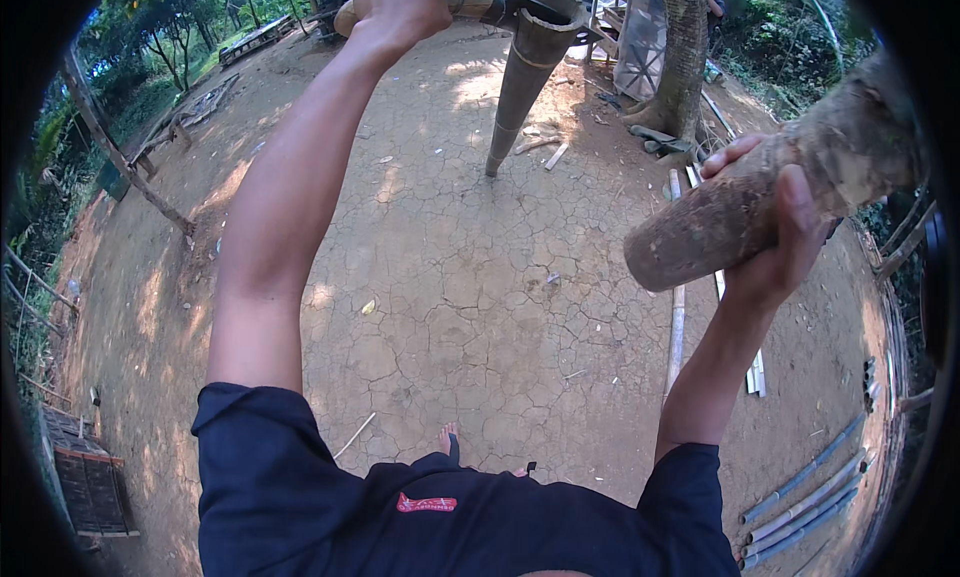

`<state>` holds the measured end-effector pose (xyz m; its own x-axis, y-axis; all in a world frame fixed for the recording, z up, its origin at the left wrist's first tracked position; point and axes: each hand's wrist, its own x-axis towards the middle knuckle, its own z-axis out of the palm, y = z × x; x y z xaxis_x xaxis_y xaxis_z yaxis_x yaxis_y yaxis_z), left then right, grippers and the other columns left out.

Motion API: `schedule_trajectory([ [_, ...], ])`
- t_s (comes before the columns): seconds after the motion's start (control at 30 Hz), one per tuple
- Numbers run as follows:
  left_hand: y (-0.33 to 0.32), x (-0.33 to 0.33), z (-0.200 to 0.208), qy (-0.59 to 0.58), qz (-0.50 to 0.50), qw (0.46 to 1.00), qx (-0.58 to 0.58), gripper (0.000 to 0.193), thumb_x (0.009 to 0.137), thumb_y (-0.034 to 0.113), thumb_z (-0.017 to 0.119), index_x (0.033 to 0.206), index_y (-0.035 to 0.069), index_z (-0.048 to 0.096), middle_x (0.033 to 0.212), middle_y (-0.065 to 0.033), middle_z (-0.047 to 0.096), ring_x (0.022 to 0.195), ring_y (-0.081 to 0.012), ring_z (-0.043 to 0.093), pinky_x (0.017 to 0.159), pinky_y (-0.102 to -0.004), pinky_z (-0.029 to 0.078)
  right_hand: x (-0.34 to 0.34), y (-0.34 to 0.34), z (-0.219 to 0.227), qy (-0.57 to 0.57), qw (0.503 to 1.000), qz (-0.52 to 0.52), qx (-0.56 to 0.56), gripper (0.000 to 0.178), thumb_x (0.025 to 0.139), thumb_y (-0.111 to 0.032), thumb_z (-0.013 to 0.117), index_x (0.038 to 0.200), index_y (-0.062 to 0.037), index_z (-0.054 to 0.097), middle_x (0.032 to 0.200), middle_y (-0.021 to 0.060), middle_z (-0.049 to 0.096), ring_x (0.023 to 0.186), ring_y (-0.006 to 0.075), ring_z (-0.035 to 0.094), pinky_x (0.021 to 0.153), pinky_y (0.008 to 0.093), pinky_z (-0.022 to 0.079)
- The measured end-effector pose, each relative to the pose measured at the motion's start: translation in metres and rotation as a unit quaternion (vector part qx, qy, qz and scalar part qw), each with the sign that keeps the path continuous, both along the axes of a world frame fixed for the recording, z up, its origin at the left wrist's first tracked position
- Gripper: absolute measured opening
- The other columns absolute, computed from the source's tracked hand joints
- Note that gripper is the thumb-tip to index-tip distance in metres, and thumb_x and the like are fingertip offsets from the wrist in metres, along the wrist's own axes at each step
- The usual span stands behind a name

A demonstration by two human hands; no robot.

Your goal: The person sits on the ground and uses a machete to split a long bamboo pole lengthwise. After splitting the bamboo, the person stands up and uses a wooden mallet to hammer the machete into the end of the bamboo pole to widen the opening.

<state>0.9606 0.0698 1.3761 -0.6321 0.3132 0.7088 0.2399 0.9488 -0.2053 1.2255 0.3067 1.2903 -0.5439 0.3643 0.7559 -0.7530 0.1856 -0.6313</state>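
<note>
My left hand [403,5] is closed round the pale wooden handle [470,1] of a dark-bladed tool that looks like a machete. Its blade [586,38] meets the upper end of an upright bamboo pole [525,77] and shows on both sides of the rim; how deep it sits I cannot tell. The pole's hollow top faces up toward me, and its lower end narrows away toward the ground. Raised to the right, my right hand [775,227] grips a thick, rough wooden log [715,222], held apart from the pole and tilted up to the right.
Cracked bare earth [440,287] spreads around my bare feet [449,439]. A tree trunk [683,57] stands at the far right. Long split bamboo strips [677,337] lie to my right, and several bamboo poles [805,517] at the lower right. A leaning post [125,157] stands left.
</note>
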Motion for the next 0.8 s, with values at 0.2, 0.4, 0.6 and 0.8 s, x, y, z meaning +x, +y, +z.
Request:
schedule_trajectory([
  [0.2,0.018,-0.001,0.004,-0.016,-0.011,1.0,0.004,0.024,0.068,0.022,0.076,0.085,0.007,0.078,0.086,-0.0173,0.075,0.084,-0.0325,0.074,0.078,-0.0435,0.06,-0.05,-0.025,-0.05,0.025,0.999,0.0,-0.034,0.042,0.088,-0.035,0.07,0.106,0.0016,0.059,0.089,0.0143,0.067,0.078,0.0235,0.069,0.069,0.0365,0.058],
  [0.4,-0.015,-0.001,-0.012,-0.019,0.005,0.999,-0.026,0.025,0.073,0.022,0.077,0.094,0.011,0.079,0.09,-0.0126,0.076,0.086,-0.0288,0.075,0.072,-0.0418,0.059,-0.081,-0.041,-0.137,-0.368,0.889,0.272,-0.032,0.041,0.085,-0.031,0.075,0.106,-0.003,0.053,0.077,0.0087,0.063,0.061,0.0175,0.065,0.056,0.0343,0.056],
  [0.6,-0.017,-0.011,0.007,-0.074,-0.083,0.99,-0.081,0.033,0.069,0.026,0.081,0.098,0.01,0.076,0.099,-0.0145,0.075,0.091,-0.0293,0.074,0.078,-0.0433,0.06,-0.079,-0.042,-0.138,-0.384,0.894,0.219,-0.068,0.042,0.086,-0.029,0.078,0.11,-0.002,0.057,0.088,0.0042,0.061,0.073,0.0132,0.062,0.065,0.0324,0.053],
  [0.8,-0.039,-0.031,-0.005,-0.079,-0.085,0.993,0.009,0.049,0.072,0.046,0.081,0.107,0.011,0.076,0.097,-0.0155,0.075,0.089,-0.0302,0.074,0.082,-0.044,0.06,-0.073,-0.043,-0.127,-0.36,0.916,0.169,-0.051,0.044,0.086,-0.032,0.076,0.11,-0.0007,0.056,0.083,0.0072,0.062,0.07,0.0151,0.064,0.062,0.0314,0.054],
])
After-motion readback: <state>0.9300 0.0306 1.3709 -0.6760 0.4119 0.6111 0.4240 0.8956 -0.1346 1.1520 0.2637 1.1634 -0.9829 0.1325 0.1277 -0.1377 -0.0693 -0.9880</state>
